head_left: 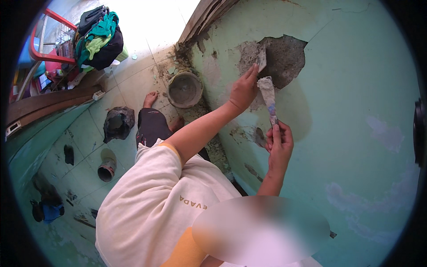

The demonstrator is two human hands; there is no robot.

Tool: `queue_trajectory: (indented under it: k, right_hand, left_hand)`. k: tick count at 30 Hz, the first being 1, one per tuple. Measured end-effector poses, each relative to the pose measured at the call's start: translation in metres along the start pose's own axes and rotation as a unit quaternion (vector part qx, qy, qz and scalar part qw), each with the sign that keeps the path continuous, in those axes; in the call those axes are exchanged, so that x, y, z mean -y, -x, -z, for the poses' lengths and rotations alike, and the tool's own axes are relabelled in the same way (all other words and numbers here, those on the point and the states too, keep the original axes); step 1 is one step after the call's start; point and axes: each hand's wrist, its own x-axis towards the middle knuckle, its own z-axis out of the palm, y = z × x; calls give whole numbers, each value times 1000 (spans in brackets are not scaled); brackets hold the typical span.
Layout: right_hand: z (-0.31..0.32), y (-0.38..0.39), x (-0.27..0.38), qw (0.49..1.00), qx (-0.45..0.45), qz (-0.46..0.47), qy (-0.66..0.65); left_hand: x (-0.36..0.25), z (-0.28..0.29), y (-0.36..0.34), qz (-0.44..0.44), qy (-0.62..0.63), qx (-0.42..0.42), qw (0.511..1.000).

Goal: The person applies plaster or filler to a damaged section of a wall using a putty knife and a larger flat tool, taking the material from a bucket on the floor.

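Note:
My left hand (pixel 244 89) grips a small flat plate (pixel 262 61), smeared with mortar, against the wall's broken patch. My right hand (pixel 280 140), lower and nearer, is closed round the handle of a putty knife (pixel 267 94). Its blade points up and carries a lump of grey mortar at the tip. Before both tools, the green wall (pixel 342 102) has a rough grey hollow (pixel 287 60) with jagged edges. On the hollow's left side lies a lighter coat of mortar (pixel 247 55). A round bucket (pixel 184 90) with grey mortar inside stands on the floor, left of my left arm.
Debris litters the tiles around the bucket, close to my bare feet (pixel 151 99). A black plastic bag (pixel 118 124) and a can-like container (pixel 106 170) are on the floor at left. Clothes (pixel 100 40) hang over a red-framed rack (pixel 53 60) at far left. Splintered wood (pixel 207 20) edges the wall.

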Motion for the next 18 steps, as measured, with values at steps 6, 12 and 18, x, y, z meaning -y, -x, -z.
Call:
queue_trajectory:
  k: [6,12,18]
  right_hand:
    - [8,4,-1,1000,-12,7,1]
    - [8,-16,-36,973,-56,153,165]
    - [-9,-12,-51,911,-64,288,290]
  left_hand:
    - [5,27,-5,130,144,-10,981]
    - [22,58,-20,302,435,11,848]
    - [24,82,-29,362,470,52,803]
